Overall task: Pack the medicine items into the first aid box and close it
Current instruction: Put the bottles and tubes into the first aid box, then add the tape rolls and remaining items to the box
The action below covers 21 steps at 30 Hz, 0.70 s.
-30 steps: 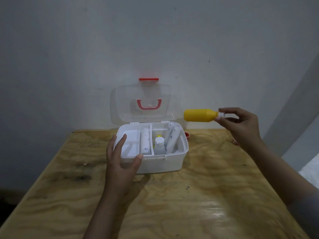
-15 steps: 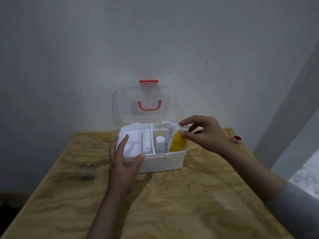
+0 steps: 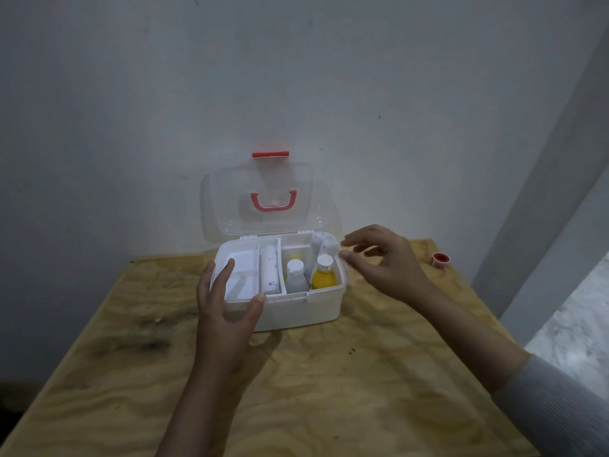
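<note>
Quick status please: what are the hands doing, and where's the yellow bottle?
Left hand grips box front. Right hand open, empty. Yellow bottle upright inside, lid open.

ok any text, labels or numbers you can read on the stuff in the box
None can be read.
White roll in the first aid box: dark blue specks of print, too blurred.
White tubes at the back right: dark marks, too blurred.
Yellow bottle and clear bottle: no label shows.

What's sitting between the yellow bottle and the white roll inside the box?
In the head view, a clear bottle with a white cap stands between the yellow bottle and the white roll.
</note>
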Each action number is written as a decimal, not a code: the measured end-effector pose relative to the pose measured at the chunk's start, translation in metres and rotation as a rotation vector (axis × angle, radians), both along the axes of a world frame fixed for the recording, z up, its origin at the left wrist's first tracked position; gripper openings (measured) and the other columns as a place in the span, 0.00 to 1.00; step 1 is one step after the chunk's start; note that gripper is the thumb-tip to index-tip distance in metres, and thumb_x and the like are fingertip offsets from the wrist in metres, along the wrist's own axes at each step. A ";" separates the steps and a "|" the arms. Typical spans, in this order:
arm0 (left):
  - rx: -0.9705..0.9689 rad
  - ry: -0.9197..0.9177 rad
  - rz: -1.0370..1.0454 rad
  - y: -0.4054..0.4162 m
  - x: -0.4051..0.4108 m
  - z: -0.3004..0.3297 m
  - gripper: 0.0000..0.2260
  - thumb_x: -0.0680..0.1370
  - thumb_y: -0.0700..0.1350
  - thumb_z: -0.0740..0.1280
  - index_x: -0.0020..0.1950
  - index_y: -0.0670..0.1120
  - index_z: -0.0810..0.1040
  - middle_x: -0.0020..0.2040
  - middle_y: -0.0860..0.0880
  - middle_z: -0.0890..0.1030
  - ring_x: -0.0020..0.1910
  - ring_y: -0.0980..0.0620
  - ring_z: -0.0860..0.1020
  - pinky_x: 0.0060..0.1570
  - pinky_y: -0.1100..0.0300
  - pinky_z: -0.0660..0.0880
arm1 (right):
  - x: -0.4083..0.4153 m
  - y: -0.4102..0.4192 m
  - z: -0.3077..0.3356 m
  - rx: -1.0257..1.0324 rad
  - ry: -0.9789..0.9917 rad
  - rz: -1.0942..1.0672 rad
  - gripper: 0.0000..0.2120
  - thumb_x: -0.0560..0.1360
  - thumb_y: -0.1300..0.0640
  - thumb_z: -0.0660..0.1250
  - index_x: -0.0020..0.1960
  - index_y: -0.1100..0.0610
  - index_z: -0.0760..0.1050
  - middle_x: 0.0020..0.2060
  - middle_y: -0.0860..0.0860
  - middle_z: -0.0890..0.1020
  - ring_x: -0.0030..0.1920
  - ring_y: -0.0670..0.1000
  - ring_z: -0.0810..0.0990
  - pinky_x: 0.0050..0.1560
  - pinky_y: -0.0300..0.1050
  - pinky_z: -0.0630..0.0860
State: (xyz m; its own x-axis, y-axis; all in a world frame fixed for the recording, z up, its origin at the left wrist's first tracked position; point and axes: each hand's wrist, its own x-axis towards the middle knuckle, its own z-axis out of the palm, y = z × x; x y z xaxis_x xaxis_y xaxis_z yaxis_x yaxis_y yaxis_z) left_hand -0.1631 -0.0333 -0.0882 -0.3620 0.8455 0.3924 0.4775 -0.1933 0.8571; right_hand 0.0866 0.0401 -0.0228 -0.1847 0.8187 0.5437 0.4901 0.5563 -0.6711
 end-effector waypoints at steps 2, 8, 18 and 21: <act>0.002 -0.008 -0.001 0.000 0.000 0.000 0.28 0.71 0.49 0.71 0.68 0.64 0.65 0.75 0.56 0.56 0.69 0.60 0.58 0.66 0.48 0.68 | 0.018 0.013 -0.003 -0.032 0.041 -0.181 0.06 0.71 0.54 0.71 0.46 0.54 0.81 0.44 0.49 0.83 0.40 0.44 0.81 0.41 0.42 0.79; -0.005 -0.007 0.006 -0.001 0.003 0.002 0.28 0.72 0.48 0.71 0.68 0.62 0.65 0.76 0.55 0.56 0.71 0.57 0.58 0.65 0.52 0.66 | 0.089 0.064 -0.034 -0.192 -0.101 -0.608 0.11 0.72 0.58 0.66 0.53 0.59 0.79 0.53 0.57 0.82 0.49 0.57 0.81 0.52 0.48 0.75; -0.005 -0.016 0.002 -0.002 0.003 0.004 0.28 0.72 0.47 0.71 0.69 0.60 0.66 0.76 0.55 0.56 0.69 0.61 0.57 0.65 0.52 0.67 | 0.113 0.064 -0.077 -0.285 -0.256 -0.635 0.12 0.70 0.63 0.63 0.50 0.61 0.80 0.47 0.60 0.83 0.51 0.63 0.78 0.54 0.57 0.77; -0.014 -0.015 0.001 -0.002 0.003 0.004 0.28 0.72 0.47 0.71 0.69 0.60 0.65 0.76 0.55 0.56 0.68 0.61 0.57 0.65 0.52 0.66 | 0.098 0.062 -0.075 -0.235 -0.215 -0.531 0.09 0.70 0.65 0.66 0.49 0.63 0.81 0.45 0.59 0.84 0.46 0.58 0.81 0.53 0.47 0.76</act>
State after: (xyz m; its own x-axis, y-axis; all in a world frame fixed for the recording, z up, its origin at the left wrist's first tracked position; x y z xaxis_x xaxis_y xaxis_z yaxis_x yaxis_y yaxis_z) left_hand -0.1598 -0.0350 -0.0841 -0.3680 0.8506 0.3756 0.4651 -0.1813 0.8665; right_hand 0.1844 0.1023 -0.0981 0.1958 0.9223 0.3333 0.7972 0.0482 -0.6017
